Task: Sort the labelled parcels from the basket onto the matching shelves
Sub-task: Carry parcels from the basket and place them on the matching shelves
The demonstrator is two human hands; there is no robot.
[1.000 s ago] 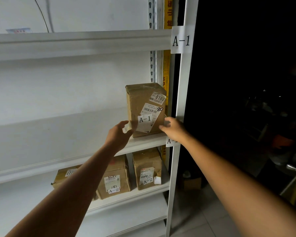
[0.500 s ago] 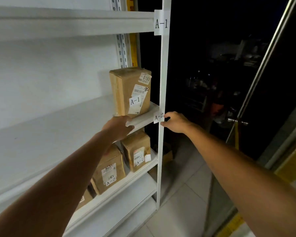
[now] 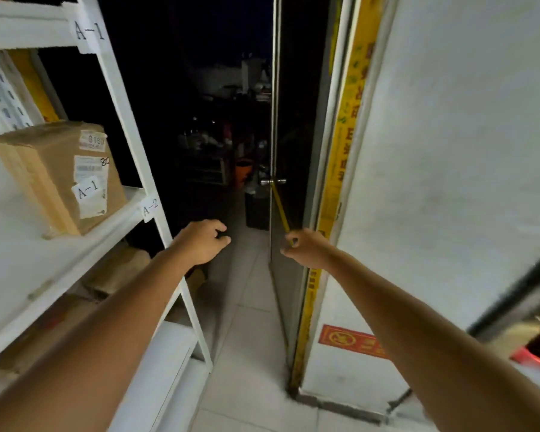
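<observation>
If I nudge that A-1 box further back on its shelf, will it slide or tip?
Probably slides: the A-1 box is plain cardboard on a smooth white shelf. It stands taller than wide, so a high push might tip it; push low. Its creased faces suggest it may dent under pressure.

Both hands have come off the shelf [image 3: 28, 260]. The left hand [image 3: 201, 241] has left the edge below the A-1 parcel [image 3: 53, 176], and the right hand [image 3: 306, 249] has left the post [image 3: 128, 126] by the A-2 tag [image 3: 150, 208]. They now hang mid-frame, fingers loosely curled and holding nothing. The view has swung right, so the parcel sits at the frame's left.
</observation>
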